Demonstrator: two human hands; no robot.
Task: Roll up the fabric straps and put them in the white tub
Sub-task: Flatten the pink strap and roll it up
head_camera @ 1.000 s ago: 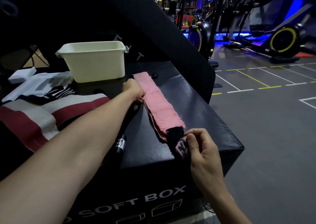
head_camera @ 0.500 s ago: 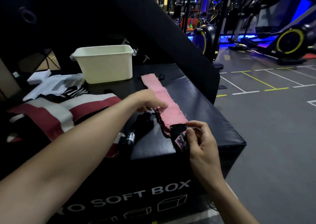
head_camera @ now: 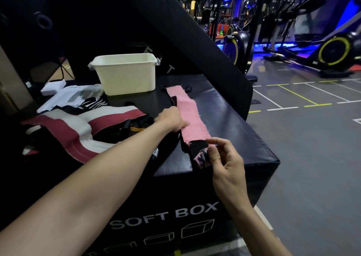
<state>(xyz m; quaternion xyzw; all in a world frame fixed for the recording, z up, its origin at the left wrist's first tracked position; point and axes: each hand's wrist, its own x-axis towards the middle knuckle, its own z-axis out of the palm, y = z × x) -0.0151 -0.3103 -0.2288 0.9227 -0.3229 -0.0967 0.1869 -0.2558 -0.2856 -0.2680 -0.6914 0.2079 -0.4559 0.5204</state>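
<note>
"SOFT BOX" lettering [head_camera: 164, 215] on black box [head_camera: 234, 138], hands [head_camera: 224, 158] pinching pink strap [head_camera: 187, 115]

Gym: exercise bikes [head_camera: 332, 50], soft box [head_camera: 224, 119]

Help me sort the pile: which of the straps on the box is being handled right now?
The pink strap, stretched flat along the box top. The left hand presses its middle; the right hand pinches its black end. The red-and-white strap lies untouched.
</note>
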